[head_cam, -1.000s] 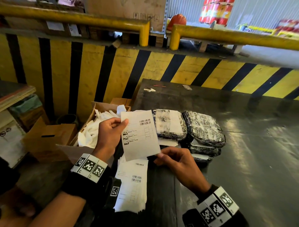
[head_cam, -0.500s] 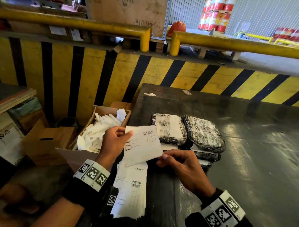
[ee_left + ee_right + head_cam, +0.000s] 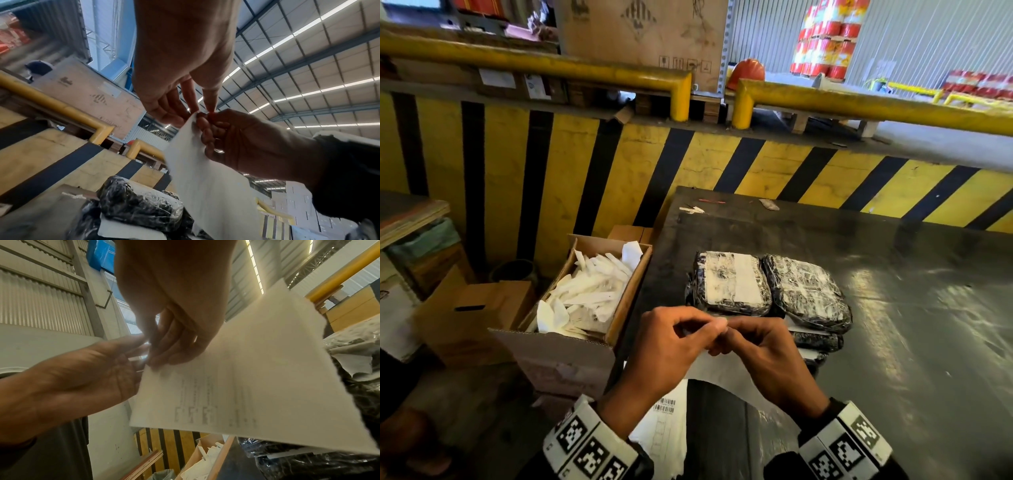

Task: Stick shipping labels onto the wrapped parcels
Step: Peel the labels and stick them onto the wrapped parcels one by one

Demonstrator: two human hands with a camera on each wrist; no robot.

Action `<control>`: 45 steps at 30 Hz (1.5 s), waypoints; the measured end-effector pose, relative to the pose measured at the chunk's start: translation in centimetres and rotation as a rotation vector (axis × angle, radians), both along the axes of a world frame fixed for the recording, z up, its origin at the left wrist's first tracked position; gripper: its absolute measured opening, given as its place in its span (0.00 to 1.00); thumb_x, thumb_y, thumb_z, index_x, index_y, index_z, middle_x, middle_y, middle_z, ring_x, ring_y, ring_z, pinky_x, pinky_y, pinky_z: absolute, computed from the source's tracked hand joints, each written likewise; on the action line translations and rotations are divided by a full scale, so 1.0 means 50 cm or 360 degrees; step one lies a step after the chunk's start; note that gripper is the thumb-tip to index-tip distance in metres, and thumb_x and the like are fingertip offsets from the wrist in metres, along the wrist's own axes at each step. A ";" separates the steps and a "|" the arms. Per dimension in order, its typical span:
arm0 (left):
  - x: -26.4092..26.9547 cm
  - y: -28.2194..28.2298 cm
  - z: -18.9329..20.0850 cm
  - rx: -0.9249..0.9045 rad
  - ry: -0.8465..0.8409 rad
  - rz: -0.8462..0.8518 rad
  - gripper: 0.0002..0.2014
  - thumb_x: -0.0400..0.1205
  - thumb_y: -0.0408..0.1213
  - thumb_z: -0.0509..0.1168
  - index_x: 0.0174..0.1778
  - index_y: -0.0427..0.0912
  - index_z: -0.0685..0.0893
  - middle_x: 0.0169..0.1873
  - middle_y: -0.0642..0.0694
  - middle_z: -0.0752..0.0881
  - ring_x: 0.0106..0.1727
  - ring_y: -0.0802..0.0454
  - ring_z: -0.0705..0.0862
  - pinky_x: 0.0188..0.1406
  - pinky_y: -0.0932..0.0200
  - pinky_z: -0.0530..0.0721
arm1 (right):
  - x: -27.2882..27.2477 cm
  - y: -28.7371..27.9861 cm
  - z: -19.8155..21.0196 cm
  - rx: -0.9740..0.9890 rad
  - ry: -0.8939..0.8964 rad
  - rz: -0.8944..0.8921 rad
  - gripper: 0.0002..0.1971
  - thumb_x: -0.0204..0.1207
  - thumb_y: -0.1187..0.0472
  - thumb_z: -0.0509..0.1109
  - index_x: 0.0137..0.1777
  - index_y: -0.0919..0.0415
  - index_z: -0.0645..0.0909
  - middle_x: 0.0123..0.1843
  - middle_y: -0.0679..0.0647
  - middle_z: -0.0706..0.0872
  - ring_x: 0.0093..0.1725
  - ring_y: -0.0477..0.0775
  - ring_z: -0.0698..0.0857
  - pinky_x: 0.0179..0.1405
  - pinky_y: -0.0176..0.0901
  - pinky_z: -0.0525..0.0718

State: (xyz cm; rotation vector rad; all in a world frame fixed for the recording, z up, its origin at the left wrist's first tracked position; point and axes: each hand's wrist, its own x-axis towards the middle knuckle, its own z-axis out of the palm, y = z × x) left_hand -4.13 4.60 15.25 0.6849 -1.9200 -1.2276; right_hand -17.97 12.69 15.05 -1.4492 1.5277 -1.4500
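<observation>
A white shipping label [image 3: 710,366] hangs below my two hands over the near edge of the dark table [image 3: 893,342]. My left hand [image 3: 705,329] and right hand [image 3: 732,337] meet at one corner of it, and both pinch that corner. The left wrist view shows the left fingertips [image 3: 194,105] against the right hand [image 3: 236,138] at the label [image 3: 209,186] edge. The right wrist view shows the label [image 3: 246,386] with faint print. Black film-wrapped parcels lie just beyond the hands: one [image 3: 732,284] carries a white label, another [image 3: 808,294] lies beside it, and more lie underneath.
A pile of printed labels [image 3: 664,421] lies under my wrists at the table's near-left corner. An open cardboard box [image 3: 592,294] of white paper scraps stands left of the table. A yellow-and-black striped barrier [image 3: 688,164] runs behind.
The label was held up facing me, left hand on its left edge and right hand at its bottom corner. Now both hands have closed together on one corner and the sheet hangs below them.
</observation>
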 end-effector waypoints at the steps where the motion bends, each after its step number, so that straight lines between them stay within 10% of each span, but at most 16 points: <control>1: -0.002 0.000 -0.001 0.0005 0.0004 0.0000 0.06 0.77 0.42 0.70 0.42 0.45 0.91 0.32 0.51 0.91 0.37 0.54 0.89 0.43 0.56 0.89 | 0.000 0.000 -0.001 -0.0008 -0.0014 0.0001 0.10 0.78 0.62 0.67 0.44 0.63 0.90 0.36 0.57 0.91 0.36 0.51 0.88 0.39 0.41 0.84; 11: -0.021 0.008 -0.027 -0.0143 -0.0057 0.0130 0.04 0.80 0.39 0.67 0.41 0.48 0.86 0.33 0.56 0.88 0.37 0.61 0.88 0.37 0.70 0.84 | -0.007 -0.002 -0.019 0.0047 -0.0048 -0.0065 0.09 0.78 0.66 0.68 0.43 0.63 0.91 0.34 0.54 0.91 0.33 0.49 0.87 0.34 0.37 0.83; 17: -0.022 -0.011 -0.029 0.0035 -0.0024 0.0048 0.06 0.79 0.39 0.69 0.39 0.45 0.89 0.32 0.49 0.90 0.38 0.52 0.89 0.43 0.54 0.88 | -0.008 -0.003 -0.015 0.0051 -0.0079 -0.0090 0.08 0.77 0.66 0.69 0.43 0.64 0.91 0.35 0.55 0.92 0.33 0.49 0.88 0.32 0.38 0.84; 35: 0.069 -0.183 -0.099 0.0119 -0.0416 0.0712 0.08 0.85 0.37 0.59 0.44 0.37 0.79 0.36 0.44 0.82 0.42 0.44 0.82 0.33 0.56 0.75 | -0.193 0.083 -0.013 0.0038 -0.0268 -0.0505 0.15 0.72 0.81 0.62 0.28 0.69 0.84 0.28 0.67 0.83 0.28 0.55 0.82 0.30 0.37 0.83; 40: 0.103 -0.209 -0.127 0.0203 -0.0376 0.0970 0.09 0.85 0.38 0.58 0.42 0.38 0.76 0.38 0.37 0.83 0.41 0.40 0.83 0.40 0.46 0.82 | -0.242 0.108 -0.006 -0.0250 -0.0478 -0.0555 0.10 0.68 0.62 0.73 0.27 0.64 0.83 0.26 0.60 0.82 0.28 0.56 0.79 0.30 0.38 0.82; 45: 0.062 -0.128 -0.086 0.0116 -0.0113 0.0758 0.08 0.85 0.39 0.60 0.44 0.40 0.79 0.38 0.47 0.84 0.40 0.54 0.83 0.40 0.56 0.81 | -0.191 0.076 -0.045 0.0100 -0.0217 -0.0465 0.13 0.75 0.80 0.60 0.33 0.74 0.81 0.23 0.55 0.82 0.24 0.46 0.80 0.27 0.31 0.81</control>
